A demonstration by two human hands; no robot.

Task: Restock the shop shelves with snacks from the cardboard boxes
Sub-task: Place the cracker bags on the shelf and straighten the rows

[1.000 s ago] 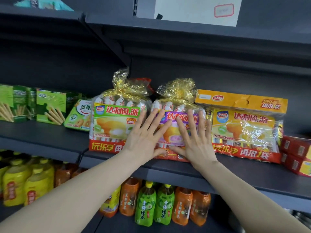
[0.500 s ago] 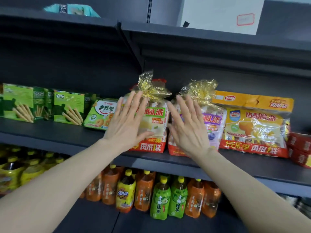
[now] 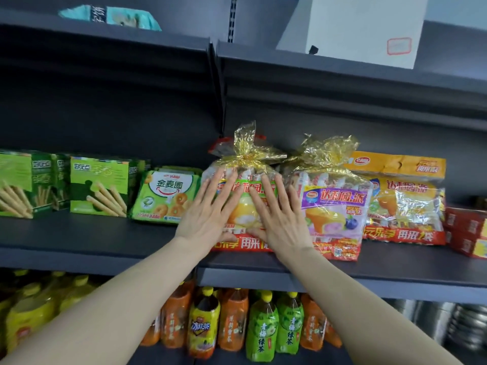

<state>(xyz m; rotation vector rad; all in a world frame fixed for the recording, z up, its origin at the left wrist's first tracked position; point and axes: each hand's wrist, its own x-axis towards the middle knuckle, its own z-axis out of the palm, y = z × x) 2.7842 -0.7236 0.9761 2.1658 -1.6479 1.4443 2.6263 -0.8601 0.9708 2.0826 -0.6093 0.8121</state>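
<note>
Both hands lie flat against the front of one gold-tied cake bag standing on the middle shelf, just left of the picture's centre. The left hand is spread wide open, palm on the bag's left half, fingers fanned toward 12 and 1 o'clock and the thumb pointing toward 3 o'clock along the red strip at the bag's foot. The right hand is equally open and flat on the bag's right half, fingers pointing toward 11 and 12 o'clock, thumb reaching toward 9 o'clock near the left thumb. Neither hand closes around anything; they only press on the wrapper.

At 3 o'clock from this bag, touching it, stands a second gold-tied bag with a purple label, and farther toward 3 o'clock a yellow-topped bag of the same brand. Red boxes sit at the far 3 o'clock edge. At 9 o'clock from the pressed bag lies a green ring-biscuit pack, then green biscuit-stick boxes farther toward 9 o'clock.

The shelf below, at 6 o'clock, holds upright drink bottles in orange, green and yellow. On the top shelf, a white carton stands at 1 o'clock and a teal packet at 11 o'clock.
</note>
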